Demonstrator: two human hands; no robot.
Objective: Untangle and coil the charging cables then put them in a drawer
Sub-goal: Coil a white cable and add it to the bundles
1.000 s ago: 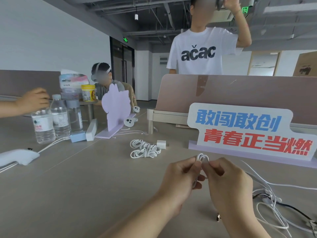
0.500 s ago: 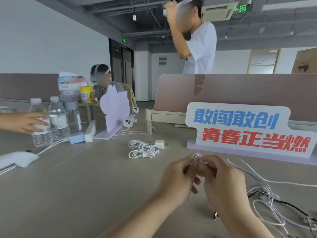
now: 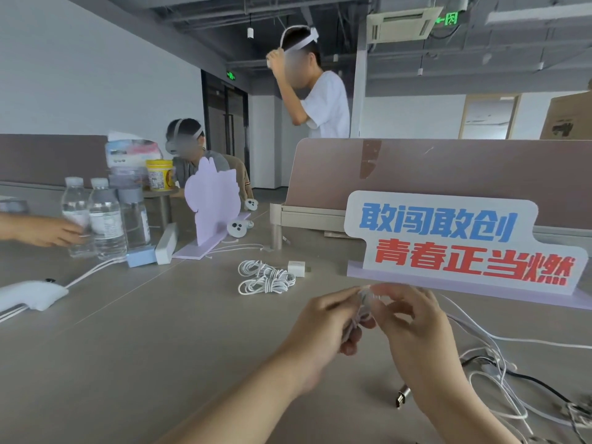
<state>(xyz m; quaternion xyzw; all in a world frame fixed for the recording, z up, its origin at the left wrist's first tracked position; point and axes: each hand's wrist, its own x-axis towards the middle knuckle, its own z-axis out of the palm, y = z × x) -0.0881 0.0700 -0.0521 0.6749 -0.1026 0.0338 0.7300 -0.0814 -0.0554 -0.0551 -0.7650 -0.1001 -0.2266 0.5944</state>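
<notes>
Light was flat, bright, indoor; only faint soft shadows on the desk (image 3: 144,363). Wide-angle lens bowed the frame edges. Motion blur smeared the white cable (image 3: 365,301).

A small white cable coil (image 3: 365,299) is held above the table at near centre, pinched between the left hand (image 3: 323,328) and the right hand (image 3: 416,331), its loops blurred; a metal USB plug (image 3: 403,395) shows just below the right hand. Farther off, left of centre, two white coiled bundles (image 3: 266,277) lie side by side on the table, each wound round its middle; at the near right a loose tangle of white cables (image 3: 499,373) sprawls over the tabletop, a black cable (image 3: 538,384) running through it.
</notes>
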